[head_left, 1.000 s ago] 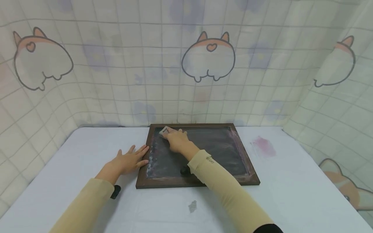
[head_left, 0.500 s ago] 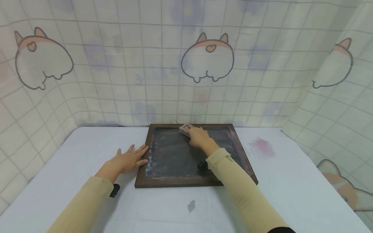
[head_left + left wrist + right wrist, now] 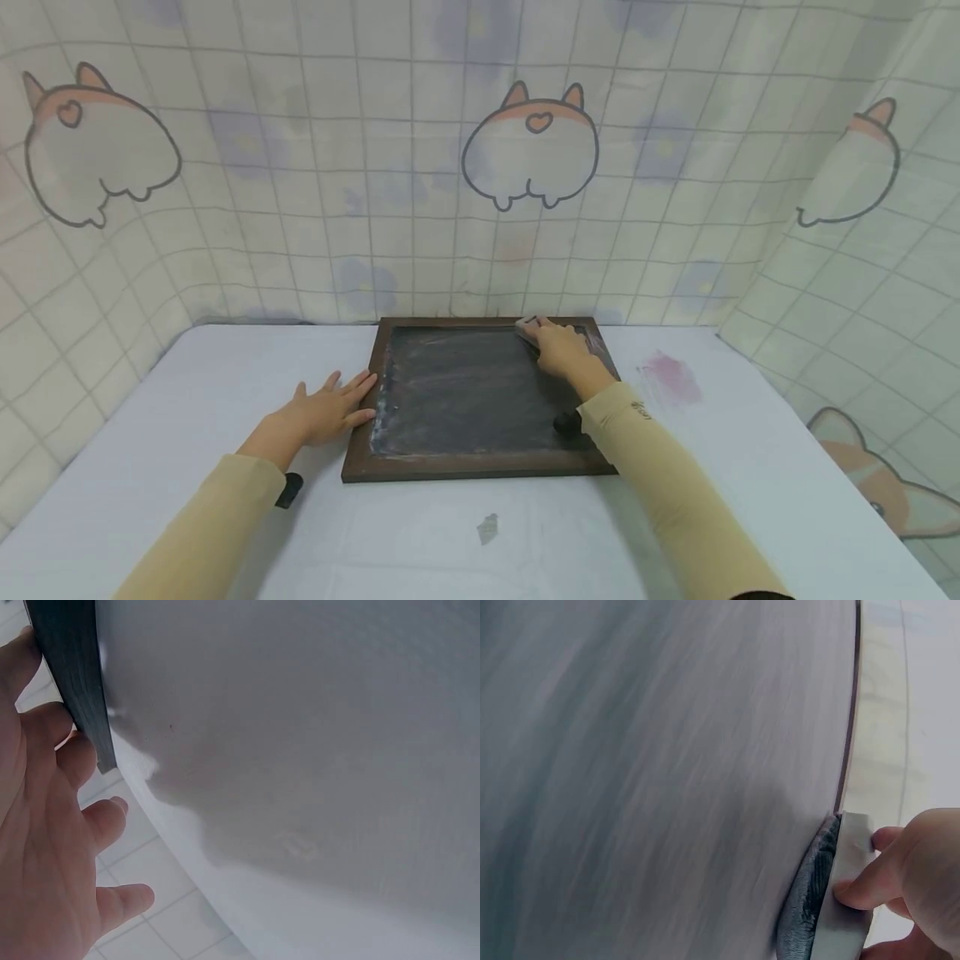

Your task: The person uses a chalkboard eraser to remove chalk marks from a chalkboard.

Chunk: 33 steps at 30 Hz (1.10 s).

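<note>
I see a chalkboard (image 3: pixel 465 392) lying flat on the white surface (image 3: pixel 225 367), near its far edge. It is a rectangle with a dark brown wooden frame, and its slate face is dull black, smeared with grey chalk streaks; a paler chalky band runs along the left side. My right hand (image 3: pixel 558 350) sits at the board's far right corner, fingers curled round an eraser (image 3: pixel 527 327), a small block with a pale, smooth back. From the right wrist view the eraser (image 3: pixel 832 900) shows a dark felt underside pressed against the slate, just beside the frame's inner edge, with my fingertips (image 3: pixel 855 889) pinching the pale back. My left hand (image 3: pixel 326 412) lies flat on the surface with fingers straight and spread, holding nothing; its fingertips touch the left edge of the frame. The surface is matt and cloth-like, with a pink smudge (image 3: pixel 667 377) to the right of the board and a small grey mark (image 3: pixel 487 527) in front of it.
</note>
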Tool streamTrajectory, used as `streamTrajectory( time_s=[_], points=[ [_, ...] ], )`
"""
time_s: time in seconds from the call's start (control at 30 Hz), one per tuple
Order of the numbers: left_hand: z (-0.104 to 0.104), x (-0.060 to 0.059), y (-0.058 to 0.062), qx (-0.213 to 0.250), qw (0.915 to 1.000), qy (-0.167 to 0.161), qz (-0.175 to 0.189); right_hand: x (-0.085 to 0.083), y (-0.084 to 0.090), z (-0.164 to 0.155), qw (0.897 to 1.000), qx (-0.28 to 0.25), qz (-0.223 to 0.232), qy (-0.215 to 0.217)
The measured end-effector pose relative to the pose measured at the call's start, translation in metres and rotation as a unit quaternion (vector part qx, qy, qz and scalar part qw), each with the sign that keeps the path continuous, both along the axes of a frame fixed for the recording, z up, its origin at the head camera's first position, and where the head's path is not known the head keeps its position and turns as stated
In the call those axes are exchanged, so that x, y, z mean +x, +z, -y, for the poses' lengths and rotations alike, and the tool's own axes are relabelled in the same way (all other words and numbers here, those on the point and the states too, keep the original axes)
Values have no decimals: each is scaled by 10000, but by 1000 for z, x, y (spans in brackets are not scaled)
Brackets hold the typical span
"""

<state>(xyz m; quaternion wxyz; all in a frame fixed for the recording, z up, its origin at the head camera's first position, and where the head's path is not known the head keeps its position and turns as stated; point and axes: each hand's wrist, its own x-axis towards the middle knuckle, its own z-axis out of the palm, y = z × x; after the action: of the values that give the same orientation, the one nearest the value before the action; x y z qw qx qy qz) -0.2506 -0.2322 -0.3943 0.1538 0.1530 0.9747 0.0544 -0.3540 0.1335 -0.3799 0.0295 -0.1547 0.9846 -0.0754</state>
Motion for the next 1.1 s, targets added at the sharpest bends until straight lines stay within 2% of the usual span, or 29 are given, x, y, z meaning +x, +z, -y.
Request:
streamTrajectory(
  time_s=[0.1, 0.27, 0.4, 0.5, 0.6, 0.77, 1.1],
  points=[
    [1, 2, 1, 43, 10000, 13, 12, 0, -2, 33, 9999, 112, 27, 61],
    [0, 3, 2, 41, 10000, 10, -8, 7, -5, 100, 9976, 581, -238, 305],
    [1, 2, 2, 2, 10000, 41, -34, 19, -3, 144, 9935, 738, -382, 781],
    [1, 3, 3, -13, 10000, 57, -37, 25, -1, 160, 9901, 789, -345, 1105],
    [0, 3, 3, 2, 10000, 70, 3, 22, 0, 161, 9908, 720, -217, 1126],
    [0, 1, 0, 7, 10000, 61, 13, 11, 0, 144, 9965, 437, -17, 716],
    [2, 2, -2, 58, 9999, 53, -64, 2, 5, 85, 9980, 206, 255, 535]
  ],
)
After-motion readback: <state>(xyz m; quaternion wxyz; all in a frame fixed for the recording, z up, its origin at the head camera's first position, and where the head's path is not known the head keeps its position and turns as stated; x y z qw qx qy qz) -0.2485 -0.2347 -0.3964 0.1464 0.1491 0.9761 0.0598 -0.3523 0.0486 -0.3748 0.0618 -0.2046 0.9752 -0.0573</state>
